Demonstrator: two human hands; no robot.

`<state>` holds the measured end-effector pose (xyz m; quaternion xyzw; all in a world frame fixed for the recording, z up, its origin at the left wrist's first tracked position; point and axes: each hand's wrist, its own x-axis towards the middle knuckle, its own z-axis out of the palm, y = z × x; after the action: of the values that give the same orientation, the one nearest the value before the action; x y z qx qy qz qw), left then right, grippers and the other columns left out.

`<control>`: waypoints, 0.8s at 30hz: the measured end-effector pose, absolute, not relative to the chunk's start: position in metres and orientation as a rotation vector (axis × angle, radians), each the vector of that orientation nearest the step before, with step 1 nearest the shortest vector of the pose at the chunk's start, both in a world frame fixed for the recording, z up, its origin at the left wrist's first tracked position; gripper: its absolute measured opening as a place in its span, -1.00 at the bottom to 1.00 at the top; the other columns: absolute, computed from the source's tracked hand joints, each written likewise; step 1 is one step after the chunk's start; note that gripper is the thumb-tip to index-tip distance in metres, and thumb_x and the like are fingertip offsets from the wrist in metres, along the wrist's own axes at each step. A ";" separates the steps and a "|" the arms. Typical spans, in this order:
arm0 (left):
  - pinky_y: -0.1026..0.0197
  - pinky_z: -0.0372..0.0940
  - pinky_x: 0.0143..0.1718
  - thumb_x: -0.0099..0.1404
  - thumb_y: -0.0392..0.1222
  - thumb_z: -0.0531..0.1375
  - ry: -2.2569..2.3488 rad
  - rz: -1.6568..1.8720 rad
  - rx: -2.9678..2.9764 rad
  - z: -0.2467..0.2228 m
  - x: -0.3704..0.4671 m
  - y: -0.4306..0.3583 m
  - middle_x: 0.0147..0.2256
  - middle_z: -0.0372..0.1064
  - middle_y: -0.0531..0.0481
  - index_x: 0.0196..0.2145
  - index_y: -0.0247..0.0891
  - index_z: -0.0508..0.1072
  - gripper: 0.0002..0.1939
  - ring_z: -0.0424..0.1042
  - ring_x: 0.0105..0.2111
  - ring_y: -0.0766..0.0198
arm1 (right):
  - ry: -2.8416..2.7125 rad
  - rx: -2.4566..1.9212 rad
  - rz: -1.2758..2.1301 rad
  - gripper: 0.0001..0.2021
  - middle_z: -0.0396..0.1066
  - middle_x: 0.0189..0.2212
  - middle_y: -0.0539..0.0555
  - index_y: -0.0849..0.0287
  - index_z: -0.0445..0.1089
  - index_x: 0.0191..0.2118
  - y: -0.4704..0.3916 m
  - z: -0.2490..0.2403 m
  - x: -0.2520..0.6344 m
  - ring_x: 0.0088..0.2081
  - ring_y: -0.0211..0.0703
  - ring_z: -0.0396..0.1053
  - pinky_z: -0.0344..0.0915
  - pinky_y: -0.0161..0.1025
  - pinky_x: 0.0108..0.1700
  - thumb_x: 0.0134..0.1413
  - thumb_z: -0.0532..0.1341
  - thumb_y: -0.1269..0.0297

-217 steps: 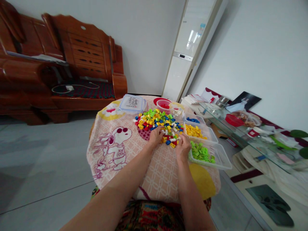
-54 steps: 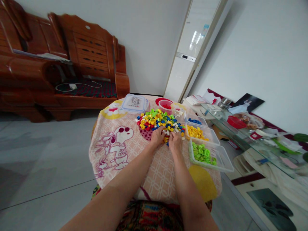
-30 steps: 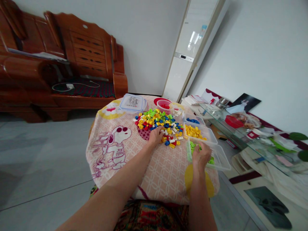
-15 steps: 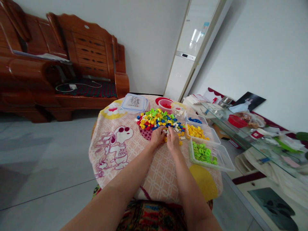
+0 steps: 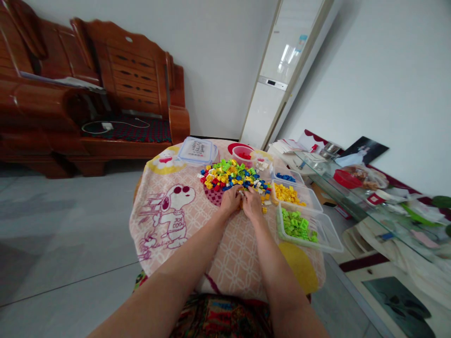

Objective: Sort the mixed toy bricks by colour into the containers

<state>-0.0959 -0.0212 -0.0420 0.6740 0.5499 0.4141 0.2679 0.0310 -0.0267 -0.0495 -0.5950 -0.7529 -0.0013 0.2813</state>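
Note:
A pile of small mixed-colour toy building bricks [image 5: 229,174] lies on the cloth-covered round table. My left hand [image 5: 230,200] is at the pile's near edge, its fingers curled inward and pressed together. Close beside it, my right hand [image 5: 252,203] has its fingers bent down toward the same spot. Between the fingertips small white and yellow bits show, but what each hand grips is mostly hidden. A few loose yellow bricks [image 5: 264,210] lie just right of my right hand.
At the right stand clear tubs of green bricks [image 5: 296,224], yellow bricks [image 5: 287,193] and blue bricks [image 5: 285,177]. Behind the pile is a round tub of red bricks [image 5: 244,155], with white bricks [image 5: 262,165] nearby. A clear lidded box [image 5: 197,151] sits back left. A cluttered glass shelf [image 5: 355,199] runs alongside.
My right hand's fingers have curled lower and inward, covering more of the white bricks between the hands. My left hand has hardly moved.

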 end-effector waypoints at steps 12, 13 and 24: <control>0.19 0.38 -0.02 0.25 -0.40 0.12 1.523 1.091 1.825 -0.043 -0.095 -0.021 -0.24 0.59 -0.07 0.12 -0.29 0.49 -0.51 0.55 -0.19 0.16 | -1.755 -1.411 -0.091 -0.62 0.49 0.04 0.29 0.23 0.54 0.01 -0.062 -0.032 0.060 0.11 0.05 0.37 0.23 0.03 0.24 0.28 0.04 0.26; 0.20 0.37 -0.02 0.25 -0.40 0.11 1.531 1.085 1.827 -0.043 -0.095 -0.021 -0.24 0.59 -0.06 0.12 -0.28 0.50 -0.51 0.55 -0.19 0.16 | -1.716 -1.409 -0.112 -0.62 0.51 0.03 0.27 0.21 0.55 0.00 -0.069 -0.029 0.067 0.10 0.04 0.38 0.24 0.03 0.22 0.27 0.04 0.25; 0.22 0.39 -0.10 0.28 -0.41 0.10 1.523 1.081 1.838 -0.044 -0.094 -0.019 -0.25 0.59 -0.07 0.10 -0.30 0.51 -0.53 0.55 -0.24 0.19 | -1.333 -1.619 -0.341 -0.67 0.57 -0.13 0.29 0.22 0.56 -0.19 -0.105 -0.022 0.149 -0.04 0.10 0.47 0.34 0.08 0.12 0.09 0.09 0.25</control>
<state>-0.0941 -0.0190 -0.0440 0.6776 0.5617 0.3985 0.2578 0.1491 -0.1046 -0.0223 -0.6656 -0.5480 -0.1404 0.4868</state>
